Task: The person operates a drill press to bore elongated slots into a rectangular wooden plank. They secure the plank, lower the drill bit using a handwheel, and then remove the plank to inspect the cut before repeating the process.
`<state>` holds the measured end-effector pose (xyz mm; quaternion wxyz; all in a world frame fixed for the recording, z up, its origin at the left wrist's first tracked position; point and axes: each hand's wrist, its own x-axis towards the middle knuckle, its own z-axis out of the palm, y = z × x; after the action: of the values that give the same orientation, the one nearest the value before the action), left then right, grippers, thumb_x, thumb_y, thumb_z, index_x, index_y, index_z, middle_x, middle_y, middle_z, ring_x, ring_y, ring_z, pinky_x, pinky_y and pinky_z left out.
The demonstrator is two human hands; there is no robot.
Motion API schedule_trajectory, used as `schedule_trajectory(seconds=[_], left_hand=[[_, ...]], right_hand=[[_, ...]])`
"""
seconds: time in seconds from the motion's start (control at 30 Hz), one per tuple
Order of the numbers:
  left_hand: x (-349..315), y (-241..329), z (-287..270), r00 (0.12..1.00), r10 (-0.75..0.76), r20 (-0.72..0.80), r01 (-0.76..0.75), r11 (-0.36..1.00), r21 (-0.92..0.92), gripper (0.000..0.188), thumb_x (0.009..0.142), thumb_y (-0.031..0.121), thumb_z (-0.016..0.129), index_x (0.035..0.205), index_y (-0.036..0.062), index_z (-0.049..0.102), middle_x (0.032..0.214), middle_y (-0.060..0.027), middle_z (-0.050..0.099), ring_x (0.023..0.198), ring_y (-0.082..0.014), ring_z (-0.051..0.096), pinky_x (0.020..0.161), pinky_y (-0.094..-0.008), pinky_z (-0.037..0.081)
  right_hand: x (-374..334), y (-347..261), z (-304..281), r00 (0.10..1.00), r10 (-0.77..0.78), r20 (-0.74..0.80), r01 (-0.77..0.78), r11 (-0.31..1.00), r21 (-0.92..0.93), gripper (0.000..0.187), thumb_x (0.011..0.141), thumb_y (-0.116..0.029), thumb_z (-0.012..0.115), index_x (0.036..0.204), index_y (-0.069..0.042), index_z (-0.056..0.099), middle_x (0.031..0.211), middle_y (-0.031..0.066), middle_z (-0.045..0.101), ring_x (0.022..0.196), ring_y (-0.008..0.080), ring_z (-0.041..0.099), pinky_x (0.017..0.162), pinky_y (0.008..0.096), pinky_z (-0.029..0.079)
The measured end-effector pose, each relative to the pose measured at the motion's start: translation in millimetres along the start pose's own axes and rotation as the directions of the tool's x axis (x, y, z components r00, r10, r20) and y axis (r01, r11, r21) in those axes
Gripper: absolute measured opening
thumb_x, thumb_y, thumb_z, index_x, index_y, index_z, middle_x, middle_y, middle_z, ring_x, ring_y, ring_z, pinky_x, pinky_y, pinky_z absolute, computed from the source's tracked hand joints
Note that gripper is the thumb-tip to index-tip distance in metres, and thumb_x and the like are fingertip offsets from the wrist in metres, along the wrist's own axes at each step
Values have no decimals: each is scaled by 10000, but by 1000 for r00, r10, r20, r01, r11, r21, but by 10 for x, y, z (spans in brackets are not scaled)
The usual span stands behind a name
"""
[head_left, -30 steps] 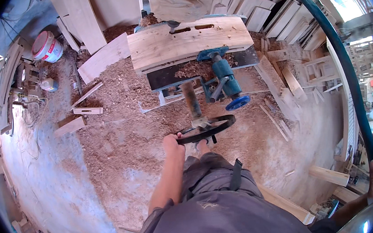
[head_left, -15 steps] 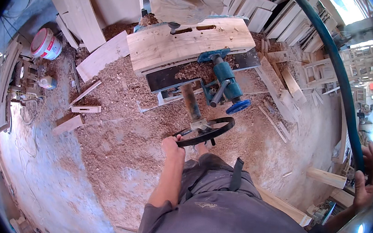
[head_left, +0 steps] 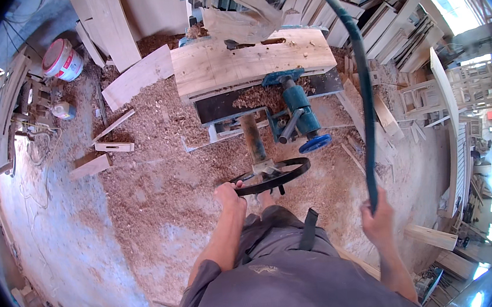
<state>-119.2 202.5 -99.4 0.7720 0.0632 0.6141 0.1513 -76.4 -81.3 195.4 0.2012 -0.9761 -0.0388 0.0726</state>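
My left hand (head_left: pixel 228 197) is closed around the left side of the rim of a black handwheel (head_left: pixel 273 183). This wheel sits on a rusty shaft (head_left: pixel 253 138) below the machine's table. Closed too, my right hand (head_left: pixel 378 217) grips the lower end of a long, curved dark green lever (head_left: pixel 364 93). Ahead of me a pale wooden block (head_left: pixel 207 67) lies on the machine table, with slots in its upper face partly hidden by the machine above. A teal screw clamp (head_left: pixel 296 97) presses at its near side, with a small blue handwheel (head_left: pixel 315 142) at its end.
Wood chips (head_left: pixel 158 174) cover the floor around the machine. A white and red bucket (head_left: pixel 62 60) stands at the far left, near leaning boards (head_left: pixel 107 27). Stacked planks (head_left: pixel 392 30) fill the far right. At the lower right lies a thick timber piece (head_left: pixel 431 236).
My right hand has swung the green lever inward, from the far right toward the middle. My left hand stays on the black handwheel, and the wooden block looks almost unmoved.
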Motion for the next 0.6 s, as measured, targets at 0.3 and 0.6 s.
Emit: schedule_trajectory(seconds=[0.3,0.6], left_hand=[[-763,86,315,1000,18,-15,-17,998,58,856,775,-54,458,1519,178,105,917,-152,518,773,-257,588,669,-424,508],[415,-261,-259,989,-7,148,-2,998,57,444,720,-103,440,1148,14,426,814,-142,517,684,-256,573,641,-397,501]], right_hand=[[294,359,882,997,-44,-61,40,997,-61,412,847,-43,576,1245,-56,468,801,262,628,775,474,631,655,534,480],[2,-325,-581,996,32,78,-30,999,-29,369,859,1,575,1215,-31,482,800,176,650,769,370,681,669,425,510]])
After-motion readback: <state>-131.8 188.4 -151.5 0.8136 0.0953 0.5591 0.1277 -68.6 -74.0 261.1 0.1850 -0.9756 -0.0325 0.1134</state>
